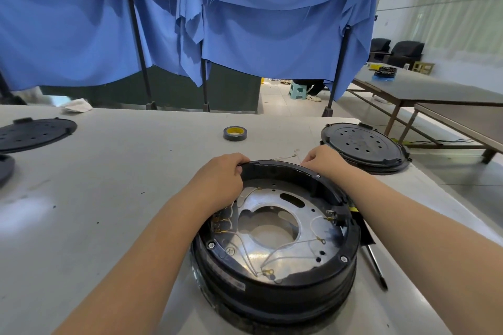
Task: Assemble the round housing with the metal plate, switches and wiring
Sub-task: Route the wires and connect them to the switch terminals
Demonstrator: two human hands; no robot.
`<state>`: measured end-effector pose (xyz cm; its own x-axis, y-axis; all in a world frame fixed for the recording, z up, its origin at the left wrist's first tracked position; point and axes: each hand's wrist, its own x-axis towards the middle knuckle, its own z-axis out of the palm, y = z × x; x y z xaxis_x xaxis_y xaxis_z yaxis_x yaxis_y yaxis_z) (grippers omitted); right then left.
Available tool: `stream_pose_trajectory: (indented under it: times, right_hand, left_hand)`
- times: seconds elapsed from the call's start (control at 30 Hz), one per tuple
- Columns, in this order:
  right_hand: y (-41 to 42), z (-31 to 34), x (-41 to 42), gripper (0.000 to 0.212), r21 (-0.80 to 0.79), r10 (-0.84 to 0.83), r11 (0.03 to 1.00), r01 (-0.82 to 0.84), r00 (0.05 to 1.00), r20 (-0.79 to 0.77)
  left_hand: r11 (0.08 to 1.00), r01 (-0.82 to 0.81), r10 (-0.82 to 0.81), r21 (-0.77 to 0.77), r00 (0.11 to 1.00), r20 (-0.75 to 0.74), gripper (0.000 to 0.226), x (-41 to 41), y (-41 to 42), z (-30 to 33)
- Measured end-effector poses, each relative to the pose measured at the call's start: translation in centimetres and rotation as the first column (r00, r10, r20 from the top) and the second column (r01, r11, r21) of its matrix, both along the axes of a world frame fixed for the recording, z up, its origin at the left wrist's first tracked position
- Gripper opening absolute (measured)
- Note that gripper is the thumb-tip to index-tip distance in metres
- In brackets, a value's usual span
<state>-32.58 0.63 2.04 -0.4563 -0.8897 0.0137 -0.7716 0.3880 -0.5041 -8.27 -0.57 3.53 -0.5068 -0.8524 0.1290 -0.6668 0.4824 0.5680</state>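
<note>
Housing (275, 291) far rim behind hands (223, 171)

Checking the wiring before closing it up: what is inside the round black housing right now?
Inside the round housing lies the metal plate with white wires looped across it. The left hand covers part of the left side.

One housing (275, 275), two hands (220, 177) (324, 162), two perforated covers (363, 147) (35, 133), one tape roll (235, 133).

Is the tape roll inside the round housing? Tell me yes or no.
No, the tape roll lies on the table beyond the round housing, apart from it.
</note>
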Motion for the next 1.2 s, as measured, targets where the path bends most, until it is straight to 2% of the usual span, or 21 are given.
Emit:
stream_pose_trajectory:
  times: [0.13,0.3,0.47,0.53,0.6,0.7,0.8,1.0,1.13,1.2]
  right_hand:
    - [0.7,0.7,-0.2,0.026,-0.108,-0.026,0.994,0.035,0.996,0.086]
    - [2.3,2.7,0.0,0.008,-0.256,0.021,0.966,0.026,0.984,0.178]
    - [4.6,5.7,1.3,0.008,-0.495,0.076,0.868,0.037,0.976,0.206]
    - [5.3,6.9,2.4,0.006,-0.551,0.119,0.833,0.055,0.954,0.275]
    - [6.0,7.4,3.8,0.005,-0.549,0.186,0.834,0.047,0.914,0.361]
    - [6.6,7.3,6.0,0.004,-0.499,0.264,0.866,0.001,0.848,0.459]
    - [6.7,6.7,7.7,0.006,-0.454,0.295,0.891,-0.031,0.799,0.524]
    - [6.8,5.9,9.5,0.012,-0.405,0.333,0.911,-0.081,0.723,0.605]
    - [6.9,5.7,9.7,0.014,-0.361,0.350,0.924,-0.124,0.655,0.670]
    - [7.1,5.8,9.6,0.017,-0.318,0.355,0.930,-0.182,0.660,0.662]
  left_hand:
    - [1.000,-0.001,0.001,0.003,1.000,0.000,0.038,0.1,0.0,0.0]
    - [1.000,0.004,-0.004,0.000,1.000,0.004,0.038,0.1,0.1,0.0]
    - [1.000,0.008,-0.008,0.008,1.000,-0.007,0.038,0.1,0.1,0.0]
    - [1.000,0.004,-0.003,0.019,1.000,-0.031,0.036,0.1,0.2,0.2]
    - [1.000,-0.007,0.008,0.012,0.996,-0.093,0.031,0.3,0.2,0.6]
    - [1.000,0.000,0.005,0.019,0.962,-0.274,0.021,0.5,0.4,1.7]
    - [0.989,0.105,-0.056,0.103,0.916,-0.397,0.019,1.0,0.7,3.1]
    - [0.966,0.201,-0.136,0.165,0.931,-0.339,0.018,1.6,1.1,3.9]
    - [0.964,0.175,-0.099,0.201,0.936,-0.339,0.013,1.9,1.0,4.0]
    - [0.965,0.155,-0.073,0.213,0.934,-0.350,0.013,2.2,0.8,4.1]
